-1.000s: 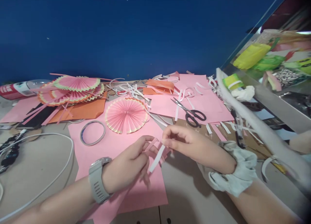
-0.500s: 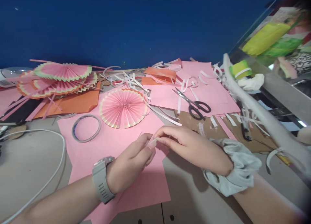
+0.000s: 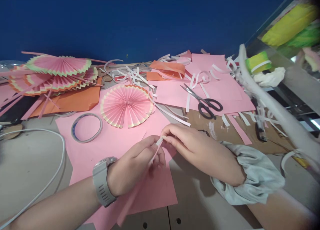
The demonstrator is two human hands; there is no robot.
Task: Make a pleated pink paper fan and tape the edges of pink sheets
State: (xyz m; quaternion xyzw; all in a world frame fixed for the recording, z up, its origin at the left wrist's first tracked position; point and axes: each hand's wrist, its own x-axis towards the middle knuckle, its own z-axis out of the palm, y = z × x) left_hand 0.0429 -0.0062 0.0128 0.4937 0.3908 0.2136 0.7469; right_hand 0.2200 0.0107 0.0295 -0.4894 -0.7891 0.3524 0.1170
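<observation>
Seen from above, two bare hands meet near the front edge of a cluttered desk (image 3: pixel 30 163). The left hand (image 3: pixel 135 163), with a grey watch (image 3: pixel 101 181) on its wrist, and the right hand (image 3: pixel 200 150), with a grey scrunchie (image 3: pixel 250 180) on its wrist, are brought together, fingertips almost touching. Both are pinched onto a narrow pale paper strip (image 3: pixel 157 147): the right hand's fingertips grip its upper end, and the left hand's thumb and fingers close on it lower down. The strip slants between them, held just above a large pink sheet (image 3: pixel 112 146) that lies flat at the middle of the front edge.

On the far part of that sheet rests a round pleated pink rosette (image 3: pixel 126 105) with a pale rim, and a ring of tape (image 3: pixel 86 127) lies to its left. More rosettes are stacked (image 3: pixel 55 73) towards the back left corner, over orange paper (image 3: pixel 72 102). Black-handled scissors (image 3: pixel 205 103) lie open on another pink sheet towards the back right, among loose white offcuts. A white cable (image 3: pixel 50 176) curves across the bare left side.
</observation>
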